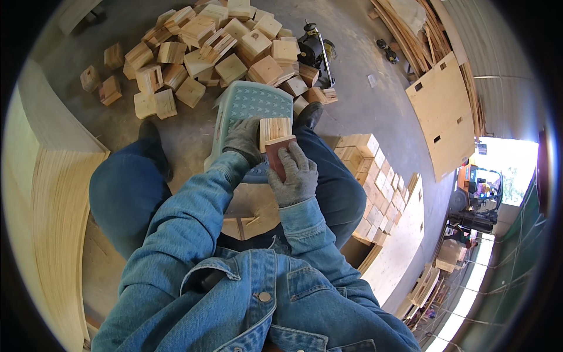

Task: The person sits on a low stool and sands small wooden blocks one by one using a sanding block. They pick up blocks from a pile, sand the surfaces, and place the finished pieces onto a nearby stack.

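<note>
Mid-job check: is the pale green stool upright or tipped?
Upright: the stool has its patterned top facing up, beneath the wooden block and left hand.

- We see a tall stack of wood sheets (58,234) on the left side of the frame.
- At the top middle, we see a black tool with a shiny bar (322,54) on the floor.
- We spot a small black and yellow tool (387,53) at the upper right.
- Near it, we see a big flat board with dark holes (441,114).
- We find a truck-like machine (472,220) by a bright doorway (519,170), far right.
</note>
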Demonstrator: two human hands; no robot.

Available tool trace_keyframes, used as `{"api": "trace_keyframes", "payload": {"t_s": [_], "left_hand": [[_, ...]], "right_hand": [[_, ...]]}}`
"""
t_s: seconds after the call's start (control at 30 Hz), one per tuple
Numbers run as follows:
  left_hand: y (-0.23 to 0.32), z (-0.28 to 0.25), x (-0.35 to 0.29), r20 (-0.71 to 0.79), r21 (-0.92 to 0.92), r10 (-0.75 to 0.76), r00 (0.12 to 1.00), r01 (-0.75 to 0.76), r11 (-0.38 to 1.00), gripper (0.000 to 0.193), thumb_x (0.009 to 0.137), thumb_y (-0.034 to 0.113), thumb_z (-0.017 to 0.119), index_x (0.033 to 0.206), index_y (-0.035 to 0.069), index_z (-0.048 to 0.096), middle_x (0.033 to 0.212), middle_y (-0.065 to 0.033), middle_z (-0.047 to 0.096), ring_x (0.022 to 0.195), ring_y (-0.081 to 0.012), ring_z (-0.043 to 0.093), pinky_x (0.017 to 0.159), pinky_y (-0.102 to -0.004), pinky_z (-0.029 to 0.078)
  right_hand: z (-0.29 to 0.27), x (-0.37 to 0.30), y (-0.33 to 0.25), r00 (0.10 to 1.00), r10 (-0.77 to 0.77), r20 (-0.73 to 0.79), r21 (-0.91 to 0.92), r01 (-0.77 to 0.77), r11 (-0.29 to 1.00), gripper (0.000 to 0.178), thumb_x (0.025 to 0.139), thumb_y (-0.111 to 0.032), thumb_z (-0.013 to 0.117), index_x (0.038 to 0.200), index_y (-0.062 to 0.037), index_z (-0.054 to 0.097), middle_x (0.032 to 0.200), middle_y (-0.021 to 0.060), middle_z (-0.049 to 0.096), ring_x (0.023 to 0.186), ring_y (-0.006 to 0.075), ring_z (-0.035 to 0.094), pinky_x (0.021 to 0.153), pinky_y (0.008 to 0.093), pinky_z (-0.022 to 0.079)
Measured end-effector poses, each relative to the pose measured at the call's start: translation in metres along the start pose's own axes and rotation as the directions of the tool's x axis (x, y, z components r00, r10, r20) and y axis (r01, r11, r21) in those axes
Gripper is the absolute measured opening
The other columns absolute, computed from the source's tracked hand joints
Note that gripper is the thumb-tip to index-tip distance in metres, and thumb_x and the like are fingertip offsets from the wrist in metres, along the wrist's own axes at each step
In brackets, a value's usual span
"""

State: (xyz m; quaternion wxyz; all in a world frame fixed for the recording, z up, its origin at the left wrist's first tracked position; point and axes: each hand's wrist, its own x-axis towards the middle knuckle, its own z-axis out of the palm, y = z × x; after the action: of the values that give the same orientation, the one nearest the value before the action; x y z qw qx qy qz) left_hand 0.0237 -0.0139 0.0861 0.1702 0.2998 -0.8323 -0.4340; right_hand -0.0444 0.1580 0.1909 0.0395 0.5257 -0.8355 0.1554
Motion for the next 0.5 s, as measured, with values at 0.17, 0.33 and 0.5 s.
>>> {"api": "trace_keyframes", "payload": {"t_s": [0.17, 0.33, 0.5], "left_hand": [[0.004, -0.009, 0.004, 0.007, -0.039, 0.049, 0.999, -0.049, 0.998, 0.067, 0.075, 0.033, 0.086, 0.134, 0.017, 0.059, 0.131, -0.0155, 0.063, 0.131, -0.0384, 0.056, 0.117, -0.0467, 0.042], [-0.085, 0.071, 0.018, -0.041, -0.422, -0.027, 0.999, 0.007, 0.907, 0.061, 0.083, 0.03, 0.079, 0.137, 0.011, 0.059, 0.132, -0.014, 0.065, 0.125, -0.0326, 0.06, 0.11, -0.0429, 0.046], [-0.068, 0.08, 0.04, 0.174, -0.792, -0.101, 0.979, 0.2, 0.577, 0.041, 0.105, 0.027, 0.061, 0.14, 0.007, 0.057, 0.136, -0.015, 0.065, 0.124, -0.0291, 0.063, 0.107, -0.0425, 0.051]], "right_hand": [[0.003, 0.05, -0.014, 0.999, 0.033, 0.034, -0.021, -0.032, 0.999, 0.051, 0.079, -0.03, 0.081, 0.127, -0.0156, 0.073, 0.143, 0.0079, 0.063, 0.112, 0.0374, 0.065, 0.095, 0.0489, 0.053], [0.026, 0.146, 0.006, 0.961, 0.146, 0.234, -0.108, -0.123, 0.986, 0.034, 0.093, -0.029, 0.066, 0.125, -0.0168, 0.069, 0.137, 0.0107, 0.064, 0.118, 0.0324, 0.065, 0.091, 0.0475, 0.055], [0.013, 0.121, 0.005, 0.982, 0.144, 0.119, -0.024, -0.142, 0.99, 0.054, 0.088, -0.029, 0.069, 0.139, -0.0157, 0.059, 0.149, 0.0114, 0.048, 0.119, 0.0403, 0.061, 0.095, 0.0542, 0.053]]}}
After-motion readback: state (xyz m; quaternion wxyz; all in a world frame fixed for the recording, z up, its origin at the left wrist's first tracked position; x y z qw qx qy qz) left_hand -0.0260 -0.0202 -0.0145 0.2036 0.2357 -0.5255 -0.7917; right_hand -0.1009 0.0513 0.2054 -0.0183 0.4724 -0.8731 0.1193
